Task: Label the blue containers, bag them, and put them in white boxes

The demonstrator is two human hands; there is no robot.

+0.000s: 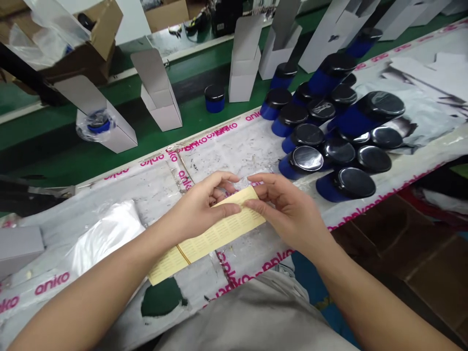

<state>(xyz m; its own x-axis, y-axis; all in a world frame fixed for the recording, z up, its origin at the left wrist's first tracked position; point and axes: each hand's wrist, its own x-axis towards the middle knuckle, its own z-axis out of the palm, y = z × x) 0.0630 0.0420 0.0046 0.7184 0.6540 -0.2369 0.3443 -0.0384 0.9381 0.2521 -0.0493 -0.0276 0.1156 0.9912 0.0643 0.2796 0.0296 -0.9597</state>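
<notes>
A long yellow sheet of small printed labels [219,231] stretches across the front of the table, with a thin brown rubber band [183,254] around its lower left part. My left hand [204,202] is closed on the sheet's upper edge, thumb on top and fingers curled behind. At the right end, my right hand [287,207] pinches the corner between thumb and fingers. The two thumbs lie close together. Some clear film shows behind the fingertips. Just beyond my right hand stand several blue jars with black lids [305,158].
Along a green conveyor belt [195,119] stand open white boxes [161,105], a single blue jar [214,99] and a box with a film-wrapped jar [98,122]. A white plastic bag [109,231] lies left. Cardboard boxes [402,253] are below the table at right.
</notes>
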